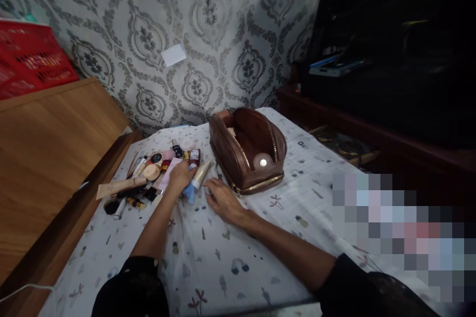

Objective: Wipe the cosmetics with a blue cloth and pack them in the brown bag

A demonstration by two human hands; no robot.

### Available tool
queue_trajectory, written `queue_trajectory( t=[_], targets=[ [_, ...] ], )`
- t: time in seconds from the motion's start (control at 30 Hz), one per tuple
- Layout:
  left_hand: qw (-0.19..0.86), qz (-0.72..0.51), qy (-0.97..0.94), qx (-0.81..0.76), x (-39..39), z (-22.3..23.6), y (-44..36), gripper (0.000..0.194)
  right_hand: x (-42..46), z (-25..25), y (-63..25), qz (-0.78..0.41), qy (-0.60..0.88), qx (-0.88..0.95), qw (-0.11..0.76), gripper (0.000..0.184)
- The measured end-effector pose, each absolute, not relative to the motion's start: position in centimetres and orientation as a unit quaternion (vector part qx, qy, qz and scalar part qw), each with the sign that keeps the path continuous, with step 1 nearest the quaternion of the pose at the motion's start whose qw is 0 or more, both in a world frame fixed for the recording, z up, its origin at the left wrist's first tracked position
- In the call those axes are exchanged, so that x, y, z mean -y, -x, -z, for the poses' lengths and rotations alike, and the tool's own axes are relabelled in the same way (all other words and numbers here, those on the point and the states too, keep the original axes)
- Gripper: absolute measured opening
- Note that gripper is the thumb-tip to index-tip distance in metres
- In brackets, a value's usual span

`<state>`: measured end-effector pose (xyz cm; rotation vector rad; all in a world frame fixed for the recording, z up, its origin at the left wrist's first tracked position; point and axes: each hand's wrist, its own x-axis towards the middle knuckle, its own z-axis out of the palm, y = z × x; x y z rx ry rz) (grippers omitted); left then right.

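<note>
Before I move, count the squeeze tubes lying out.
2 clear ones: a long beige tube at the cosmetics pile's left edge, and a gold-and-white tube between the left hand and brown bag. Others may be hidden in the pile.

Place: a room that looks like part of a home; which room, I cannot tell
Wall: grey-and-white patterned wallpaper (210,12) with ornate medallions and leafy sprigs
Left side: light-brown wooden furniture (55,133) with a red plastic basket (33,62) on top
Right side: dark reddish wooden furniture (327,111) with an open drawer (362,158); the area above is too dark to read
Covering: white cloth (223,257) printed with rainbows, pineapples and twigs; what lies under it is hidden
Personal items: loose cosmetics (151,173) beside an open brown bag (230,158)
</note>
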<state>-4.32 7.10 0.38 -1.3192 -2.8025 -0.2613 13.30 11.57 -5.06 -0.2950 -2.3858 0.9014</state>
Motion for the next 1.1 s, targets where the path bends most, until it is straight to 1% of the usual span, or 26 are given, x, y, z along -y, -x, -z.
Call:
queue_trajectory(
  t=[0.3, 0.43, 0.5, 0.57, 0.63, 0.7, 0.77, 0.83, 1.0, 1.1],
  targets=[
    [0.043, 0.108, 0.455, 0.883, -4.6, -0.1, 1.6, 0.03, -11.6, 5.2, -13.2, -0.344, 0.122, 0.886, 0.284, 0.021],
    [0.017, 0.158, 0.469, 0.869, -3.5, 0.5, 0.5, 0.034, -11.7, 5.0, -13.2, -0.37, 0.134, 0.872, 0.289, 0.016],
    [-0.015, 0.218, 0.476, 0.852, -3.0, 0.8, 0.5, 0.031, -11.8, 4.8, -13.3, -0.402, 0.137, 0.856, 0.296, 0.017],
    [-0.059, 0.308, 0.471, 0.825, -2.5, 1.1, 0.6, 0.027, -11.8, 4.6, -13.5, -0.441, 0.137, 0.834, 0.303, 0.018],
    [-0.101, 0.404, 0.447, 0.792, -2.0, 1.4, 0.6, 0.028, -11.8, 4.5, -13.6, -0.482, 0.132, 0.808, 0.313, 0.018],
    [-0.116, 0.474, 0.422, 0.764, -1.6, 1.6, 0.4, 0.031, -11.7, 4.7, -13.5, -0.528, 0.113, 0.781, 0.314, 0.024],
    [-0.099, 0.505, 0.418, 0.748, -1.4, 1.8, -0.1, 0.031, -11.7, 5.1, -13.2, -0.574, 0.087, 0.756, 0.303, 0.034],
    [-0.08, 0.506, 0.425, 0.746, -1.4, 1.8, -0.6, 0.031, -11.8, 5.7, -12.7, -0.613, 0.084, 0.729, 0.293, 0.039],
    [-0.05, 0.521, 0.38, 0.763, -1.7, 1.9, -1.2, 0.031, -12.5, 6.3, -11.5, -0.745, 0.113, 0.6, 0.269, 0.044],
    [-0.048, 0.556, 0.347, 0.754, -1.7, 2.2, -1.1, 0.035, -12.5, 5.9, -11.5, -0.786, 0.114, 0.553, 0.253, 0.045]
  ],
)
